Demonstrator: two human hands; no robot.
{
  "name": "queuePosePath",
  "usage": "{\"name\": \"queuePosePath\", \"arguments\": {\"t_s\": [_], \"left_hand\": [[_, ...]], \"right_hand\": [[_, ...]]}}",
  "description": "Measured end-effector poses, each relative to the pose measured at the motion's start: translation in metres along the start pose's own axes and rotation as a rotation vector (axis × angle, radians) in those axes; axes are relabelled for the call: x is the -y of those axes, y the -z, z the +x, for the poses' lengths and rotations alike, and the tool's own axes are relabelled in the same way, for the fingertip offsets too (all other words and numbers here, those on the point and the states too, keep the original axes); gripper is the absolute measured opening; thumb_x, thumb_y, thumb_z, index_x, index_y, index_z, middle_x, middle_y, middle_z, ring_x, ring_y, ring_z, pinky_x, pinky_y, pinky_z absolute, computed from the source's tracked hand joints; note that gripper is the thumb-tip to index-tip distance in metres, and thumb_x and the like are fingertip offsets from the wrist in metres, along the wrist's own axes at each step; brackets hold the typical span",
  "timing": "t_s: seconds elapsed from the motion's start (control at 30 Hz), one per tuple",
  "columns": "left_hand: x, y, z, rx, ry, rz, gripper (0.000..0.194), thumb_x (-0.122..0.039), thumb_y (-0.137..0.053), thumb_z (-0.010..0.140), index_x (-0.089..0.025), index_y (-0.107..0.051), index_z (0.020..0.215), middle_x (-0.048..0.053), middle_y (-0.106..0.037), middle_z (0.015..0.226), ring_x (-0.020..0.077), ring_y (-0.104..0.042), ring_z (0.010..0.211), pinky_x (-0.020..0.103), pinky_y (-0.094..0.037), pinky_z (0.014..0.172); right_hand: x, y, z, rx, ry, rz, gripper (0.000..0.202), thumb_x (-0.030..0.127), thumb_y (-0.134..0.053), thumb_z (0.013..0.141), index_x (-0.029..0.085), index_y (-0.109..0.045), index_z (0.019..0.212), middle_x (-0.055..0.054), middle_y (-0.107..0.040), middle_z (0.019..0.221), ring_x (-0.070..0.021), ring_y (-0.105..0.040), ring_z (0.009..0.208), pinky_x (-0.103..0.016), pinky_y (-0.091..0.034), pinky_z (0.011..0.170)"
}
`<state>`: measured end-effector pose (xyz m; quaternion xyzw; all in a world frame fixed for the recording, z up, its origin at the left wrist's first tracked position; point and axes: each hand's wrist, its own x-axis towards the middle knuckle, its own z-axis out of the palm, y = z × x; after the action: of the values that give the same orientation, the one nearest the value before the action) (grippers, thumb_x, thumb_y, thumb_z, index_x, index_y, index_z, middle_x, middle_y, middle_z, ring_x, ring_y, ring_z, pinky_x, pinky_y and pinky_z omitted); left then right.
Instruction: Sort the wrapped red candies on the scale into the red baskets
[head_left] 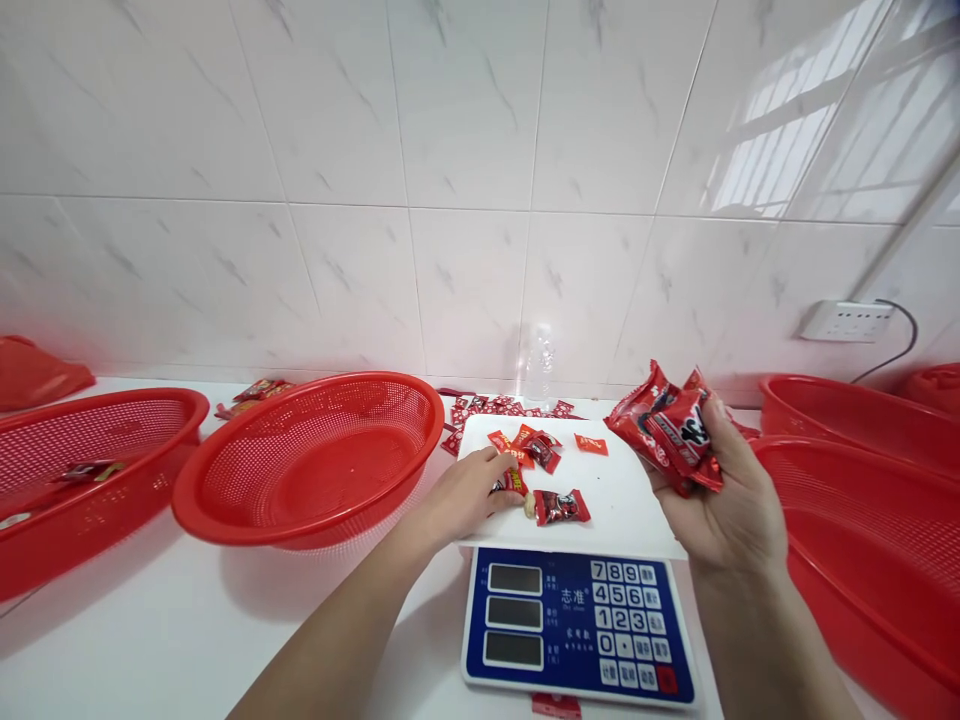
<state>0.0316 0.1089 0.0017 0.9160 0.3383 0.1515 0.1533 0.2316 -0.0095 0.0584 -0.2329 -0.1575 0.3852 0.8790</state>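
Observation:
Several shiny red snack packets are bunched in my right hand, held above the right side of the scale's white pan. My left hand rests at the pan's left side, its fingers curled over a small red snack packet. Just right of these fingertips are a pale round piece and a dark red wrapped packet. Further back lie another dark red packet and a flat orange packet. The scale's blue keypad panel faces me; its displays look blank.
A red mesh basket stands left of the scale, another beyond it. More red baskets are at the right. Behind the pan are small red packets and a clear bottle. A socket strip is on the tiled wall.

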Motion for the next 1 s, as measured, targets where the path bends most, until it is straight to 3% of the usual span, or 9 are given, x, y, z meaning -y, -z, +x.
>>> {"name": "queuePosePath", "arguments": {"t_s": [0.17, 0.3, 0.4, 0.5, 0.63, 0.73, 0.87, 1.0], "left_hand": [[0.0, -0.001, 0.001, -0.051, 0.018, -0.019, 0.019, -0.041, -0.052, 0.085, -0.024, -0.06, 0.089, 0.001, -0.059, 0.093, 0.0181, -0.057, 0.074, 0.027, -0.037, 0.06], [-0.001, 0.002, 0.003, -0.283, 0.043, -0.174, 0.02, -0.041, -0.055, 0.084, -0.021, -0.061, 0.084, 0.002, -0.059, 0.089, 0.0169, -0.056, 0.074, 0.027, -0.039, 0.065], [-0.006, 0.01, 0.003, -0.474, 0.091, -0.486, 0.024, -0.043, -0.06, 0.081, -0.019, -0.06, 0.08, 0.0, -0.058, 0.077, 0.0134, -0.052, 0.067, 0.024, -0.039, 0.06], [-0.013, 0.018, 0.002, -0.567, 0.175, -0.964, 0.027, -0.043, -0.064, 0.078, -0.018, -0.057, 0.074, -0.004, -0.052, 0.063, 0.0077, -0.045, 0.052, 0.019, -0.035, 0.05], [-0.021, 0.017, 0.005, -0.56, 0.26, -1.628, 0.03, -0.04, -0.069, 0.074, -0.016, -0.053, 0.069, -0.006, -0.05, 0.058, 0.0037, -0.04, 0.042, 0.016, -0.032, 0.041], [-0.03, 0.006, 0.006, -0.552, 0.31, -1.877, 0.027, -0.034, -0.073, 0.071, -0.015, -0.054, 0.069, -0.005, -0.055, 0.06, 0.0057, -0.051, 0.048, 0.017, -0.044, 0.05], [-0.045, -0.004, 0.0, -0.428, 0.289, -1.878, 0.022, -0.036, -0.067, 0.077, -0.016, -0.057, 0.078, -0.001, -0.062, 0.07, 0.0131, -0.063, 0.064, 0.025, -0.051, 0.065], [-0.054, -0.001, -0.009, -0.388, 0.201, -1.631, 0.03, -0.046, -0.051, 0.085, -0.017, -0.06, 0.084, 0.003, -0.067, 0.085, 0.0195, -0.065, 0.084, 0.031, -0.051, 0.077]], "right_hand": [[-0.004, 0.001, -0.001, -0.015, -0.007, -0.027, 0.018, 0.027, -0.068, 0.078, 0.02, -0.07, 0.095, -0.001, -0.073, 0.093, -0.0128, -0.069, 0.085, -0.031, -0.058, 0.078], [-0.006, 0.001, -0.001, -0.017, -0.039, -0.054, 0.02, 0.029, -0.07, 0.077, 0.022, -0.069, 0.095, 0.0, -0.073, 0.096, -0.0122, -0.068, 0.085, -0.028, -0.058, 0.076], [-0.016, 0.0, -0.006, 0.042, -0.085, -0.084, 0.036, 0.029, -0.072, 0.075, 0.026, -0.064, 0.11, 0.0, -0.071, 0.105, -0.013, -0.067, 0.09, -0.027, -0.057, 0.077], [-0.035, -0.002, -0.019, 0.126, -0.165, -0.138, 0.063, 0.026, -0.076, 0.07, 0.033, -0.05, 0.128, 0.0, -0.067, 0.115, -0.0149, -0.067, 0.093, -0.025, -0.058, 0.072], [-0.067, -0.004, -0.041, 0.216, -0.314, -0.143, 0.08, 0.024, -0.076, 0.071, 0.036, -0.035, 0.138, -0.003, -0.065, 0.119, -0.0172, -0.067, 0.095, -0.029, -0.057, 0.076], [-0.087, -0.005, -0.054, 0.226, -0.374, -0.093, 0.083, 0.023, -0.075, 0.071, 0.032, -0.03, 0.14, -0.005, -0.064, 0.12, -0.0202, -0.063, 0.104, -0.038, -0.052, 0.088], [-0.098, -0.008, -0.065, 0.181, -0.394, -0.081, 0.083, 0.024, -0.076, 0.07, 0.028, -0.031, 0.14, -0.006, -0.064, 0.118, -0.0215, -0.061, 0.108, -0.041, -0.048, 0.094], [-0.094, -0.012, -0.072, 0.183, -0.401, -0.091, 0.082, 0.023, -0.075, 0.07, 0.029, -0.032, 0.139, -0.005, -0.061, 0.123, -0.0202, -0.059, 0.111, -0.04, -0.046, 0.097]]}}
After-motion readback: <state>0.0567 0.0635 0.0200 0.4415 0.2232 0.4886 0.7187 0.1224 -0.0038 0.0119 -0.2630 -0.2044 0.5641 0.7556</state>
